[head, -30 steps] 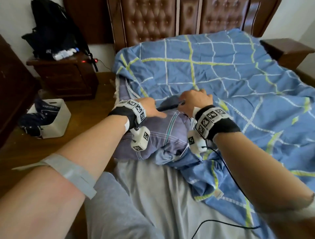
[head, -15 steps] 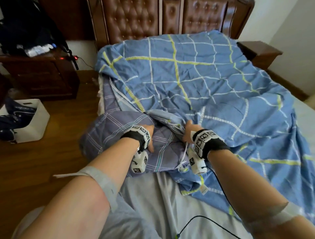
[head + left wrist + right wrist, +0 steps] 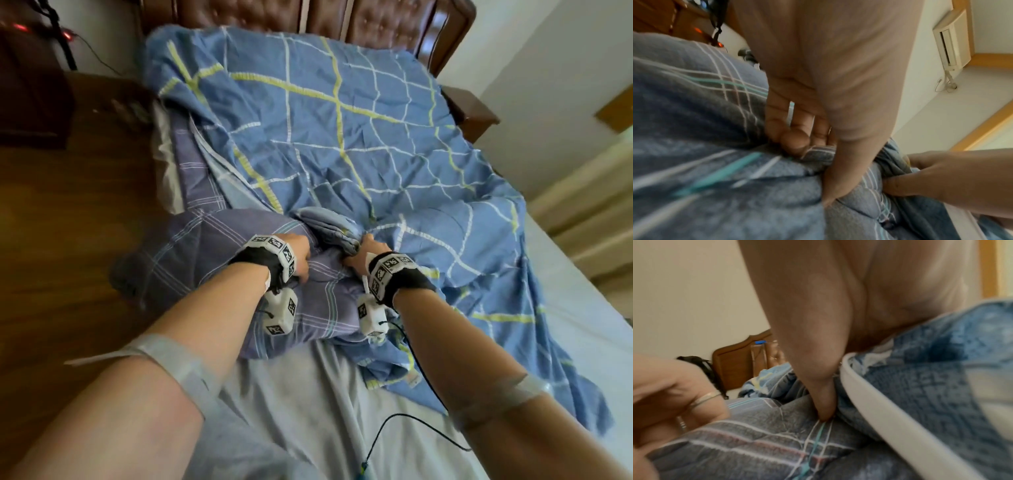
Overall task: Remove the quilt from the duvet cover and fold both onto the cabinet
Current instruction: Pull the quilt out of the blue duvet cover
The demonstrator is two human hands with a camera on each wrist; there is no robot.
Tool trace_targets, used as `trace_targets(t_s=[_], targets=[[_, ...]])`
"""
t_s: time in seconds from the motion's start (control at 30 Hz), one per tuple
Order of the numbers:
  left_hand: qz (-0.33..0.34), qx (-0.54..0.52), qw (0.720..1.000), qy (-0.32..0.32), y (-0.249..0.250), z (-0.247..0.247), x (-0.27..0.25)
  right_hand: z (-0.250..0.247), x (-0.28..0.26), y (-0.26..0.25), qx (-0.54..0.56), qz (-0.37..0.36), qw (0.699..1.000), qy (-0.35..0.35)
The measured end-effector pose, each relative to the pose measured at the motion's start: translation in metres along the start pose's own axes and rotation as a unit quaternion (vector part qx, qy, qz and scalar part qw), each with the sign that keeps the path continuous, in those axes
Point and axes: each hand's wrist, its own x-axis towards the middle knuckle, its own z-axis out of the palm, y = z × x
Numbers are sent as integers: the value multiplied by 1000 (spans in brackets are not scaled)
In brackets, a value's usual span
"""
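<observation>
Both forearms bare. Left wrist band [image 3: 272, 255]: black strap, white blocks with black square markers. White marker cube [image 3: 281, 315] under left wrist. Right wrist band [image 3: 394, 274] same; white cube [image 3: 371, 313] below, black cable [image 3: 424, 390] trailing. Pale tape [image 3: 178, 366] on left arm, clear tape [image 3: 520, 394] on right. Thin ring [image 3: 704, 398] on left finger. Grey trousers [image 3: 239, 442].

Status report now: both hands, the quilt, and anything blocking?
Left hand grips quilt. Right hand grips duvet cover at its opening. Quilt partly out, bunched at bed's left edge. Nothing blocking seen.
</observation>
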Motion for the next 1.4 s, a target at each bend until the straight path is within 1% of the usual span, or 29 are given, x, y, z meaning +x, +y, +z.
trace_targets(t_s=[0.07,0.17,0.23,0.33,0.4,0.47,0.57,0.6,0.63,0.7,0.73,0.77,0.83,0.87,0.9,1.0,1.07,1.1,1.2,1.27,1.33,1.4], targets=[[17,-18,1000,-14,-14,-4,0,-2,-3,-16,9,26,1000,-8],[20,-23,999,-36,-29,-13,-19,-7,-13,-35,40,59,997,-30],[15,6,998,-58,-29,-24,-34,-12,-23,-38,66,71,994,-46],[9,67,991,-119,-14,-48,-61,-27,-45,-36,113,95,986,-72],[18,102,984,-146,1,-64,-75,-41,-61,-31,155,121,976,-95],[36,144,975,-167,17,-80,-84,-56,-72,-24,208,160,960,-102],[58,183,963,-189,34,-95,-82,-72,-78,-10,295,222,923,-110],[57,184,964,-184,37,-98,-76,-75,-78,-5,317,236,911,-115],[55,183,969,-157,41,-100,-69,-75,-78,-1,335,245,902,-120],[43,170,983,-50,47,-100,-53,-68,-78,5,349,255,893,-127],[28,161,986,-20,49,-99,-45,-63,-77,6,352,259,891,-124],[2,151,988,-30,51,-97,-36,-59,-77,7,356,264,889,-119],[-64,103,987,-106,45,-86,-18,-54,-74,3,373,272,880,-113],[-75,89,982,-145,43,-81,-12,-54,-71,1,382,279,874,-114],[-70,93,978,-172,40,-75,-8,-52,-68,-2,391,291,865,-117],[-9,124,971,-205,25,-60,-1,-43,-63,-14,402,322,847,-130],[21,123,966,-225,18,-61,3,-37,-58,-20,386,320,854,-140],[32,117,966,-230,13,-61,1,-34,-58,-25,373,308,862,-148],[81,130,965,-213,0,-60,-12,-25,-52,-40,321,281,892,-146],[96,138,965,-201,-5,-60,-22,-25,-49,-47,271,301,905,-128],[97,143,965,-197,-11,-61,-31,-30,-48,-49,258,343,898,-97],[78,145,964,-211,-22,-64,-40,-43,-48,-47,271,368,887,-58]])
